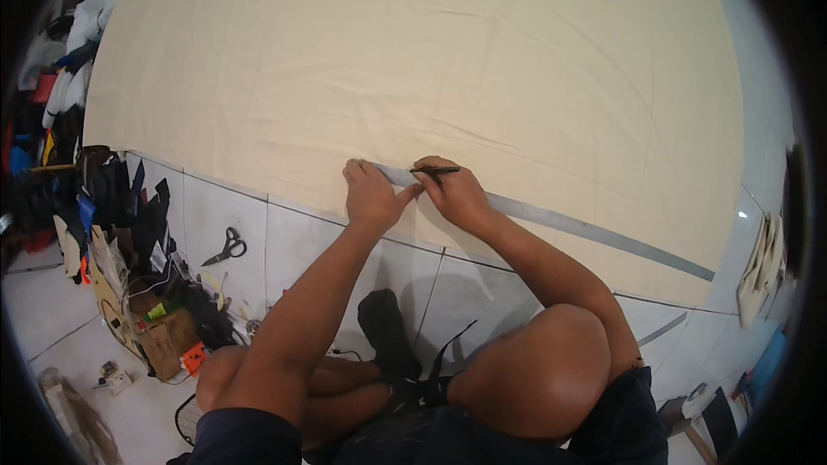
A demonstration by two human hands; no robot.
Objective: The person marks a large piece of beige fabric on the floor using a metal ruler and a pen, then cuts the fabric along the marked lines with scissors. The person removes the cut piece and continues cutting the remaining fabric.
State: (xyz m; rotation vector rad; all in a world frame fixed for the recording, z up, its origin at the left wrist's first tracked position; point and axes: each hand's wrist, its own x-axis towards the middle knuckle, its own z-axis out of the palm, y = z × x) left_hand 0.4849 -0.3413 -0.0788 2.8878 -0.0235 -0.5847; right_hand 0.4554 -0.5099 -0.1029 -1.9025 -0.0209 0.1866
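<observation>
Covering part of ruler (pixel 594 232): right grip (pixel 455 195) with pen (pixel 439 170); scissors (pixel 226 251) on tiles (pixel 215 208).

The fabric sheet (pixel 413 52) lies on the floor (pixel 491 293), filling the far side. On it, the ruler (pixel 586 230) runs beside the near edge toward the near right corner. The left hand (pixel 372 195) is at the ruler's left part; the right hand (pixel 452 195), with the pen (pixel 437 170), just right of it. Scissors (pixel 229 247) lie near left, off the sheet; the cloth bundle (pixel 760 271) lies right.
</observation>
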